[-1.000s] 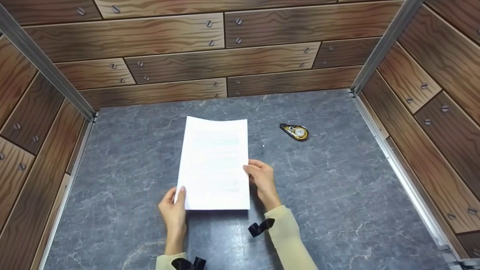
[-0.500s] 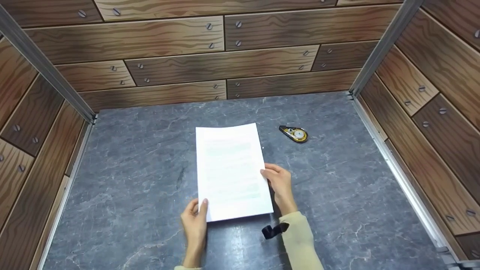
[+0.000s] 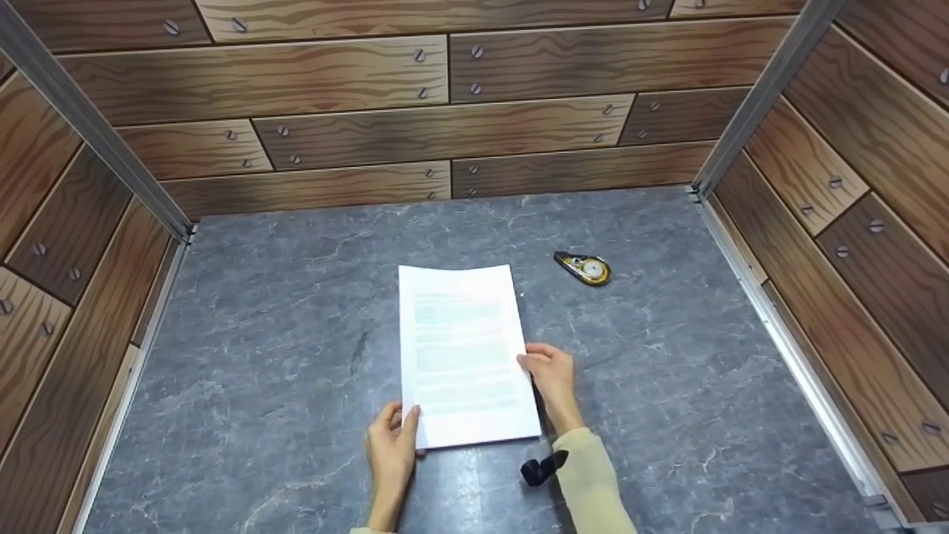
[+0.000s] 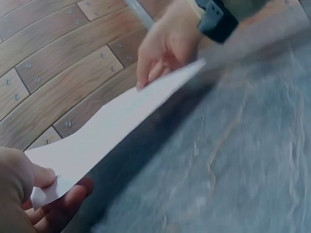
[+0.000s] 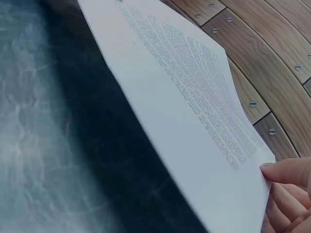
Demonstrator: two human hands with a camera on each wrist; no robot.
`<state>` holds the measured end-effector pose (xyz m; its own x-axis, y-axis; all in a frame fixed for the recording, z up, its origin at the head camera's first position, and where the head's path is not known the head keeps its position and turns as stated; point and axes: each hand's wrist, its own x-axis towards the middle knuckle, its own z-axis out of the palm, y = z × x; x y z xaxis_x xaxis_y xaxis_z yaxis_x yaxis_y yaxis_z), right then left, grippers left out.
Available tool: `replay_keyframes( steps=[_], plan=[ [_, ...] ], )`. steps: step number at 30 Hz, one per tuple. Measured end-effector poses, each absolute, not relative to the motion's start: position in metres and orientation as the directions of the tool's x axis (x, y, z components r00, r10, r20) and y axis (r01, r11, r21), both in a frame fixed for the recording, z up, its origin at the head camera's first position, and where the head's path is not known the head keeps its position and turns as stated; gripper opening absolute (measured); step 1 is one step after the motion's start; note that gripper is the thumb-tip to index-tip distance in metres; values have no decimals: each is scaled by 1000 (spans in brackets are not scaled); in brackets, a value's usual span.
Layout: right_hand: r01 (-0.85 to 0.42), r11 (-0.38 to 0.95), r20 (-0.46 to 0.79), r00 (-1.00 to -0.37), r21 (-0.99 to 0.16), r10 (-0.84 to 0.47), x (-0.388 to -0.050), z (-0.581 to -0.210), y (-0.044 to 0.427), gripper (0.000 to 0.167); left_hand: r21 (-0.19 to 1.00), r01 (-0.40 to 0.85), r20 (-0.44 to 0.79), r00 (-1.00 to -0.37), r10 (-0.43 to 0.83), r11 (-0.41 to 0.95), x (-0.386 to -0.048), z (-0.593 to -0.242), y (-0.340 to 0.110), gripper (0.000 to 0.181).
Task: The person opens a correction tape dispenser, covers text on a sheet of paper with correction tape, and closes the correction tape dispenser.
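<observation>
A white sheet of paper (image 3: pixel 467 356) with printed lines is held between both hands, raised off the tabletop, as its shadow in the wrist views shows. My left hand (image 3: pixel 391 445) pinches its lower left edge, thumb on top and fingers beneath. At the right edge, about midway down, my right hand (image 3: pixel 552 378) pinches the paper between thumb and fingers. Small dense text covers the paper (image 5: pixel 194 97) in the right wrist view. Whether it is one sheet or a few cannot be told. A yellow and black correction tape dispenser (image 3: pixel 586 268) lies beyond the right hand, untouched.
The grey marbled tabletop (image 3: pixel 259 334) is bounded by wood-plank-patterned panels (image 3: pixel 356 133) at the back and both sides. Metal rails (image 3: pixel 778 334) run along the side edges. A tiny white speck lies near the paper's right edge.
Both hands have carried the paper to the right and nearer to the body, lowering it in the head view. The grips look the same. The correction tape has not moved.
</observation>
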<state>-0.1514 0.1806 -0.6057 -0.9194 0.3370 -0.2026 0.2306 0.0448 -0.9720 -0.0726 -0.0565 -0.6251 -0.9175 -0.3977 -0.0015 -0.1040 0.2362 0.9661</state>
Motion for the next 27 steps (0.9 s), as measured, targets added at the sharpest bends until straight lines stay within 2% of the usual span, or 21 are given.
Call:
replay_keyframes(
  steps=[5,10,13,18,22,27],
  plan=[
    [213,240,-117,-926,-947,359,-150,-611,180,15,880,-13,167,-927,-335,476,-77,-635,-61,19],
    [194,390,-54,-938,-900,343,-150,-614,181,13,750,36,318,-895,-313,660,-78,-644,-60,35],
    [183,435,-33,-944,-882,328,-151,-618,182,14,690,60,401,-861,-312,721,-75,-649,-57,42],
    [170,461,-7,-942,-871,336,-154,-623,184,15,576,111,533,-802,-269,809,-75,-655,-56,41],
    [184,481,0,-933,-857,359,-156,-625,185,16,519,152,563,-802,-202,841,-78,-657,-57,39],
    [204,493,-8,-929,-846,371,-159,-625,185,18,446,192,495,-867,-62,874,-80,-658,-56,40]
  ],
)
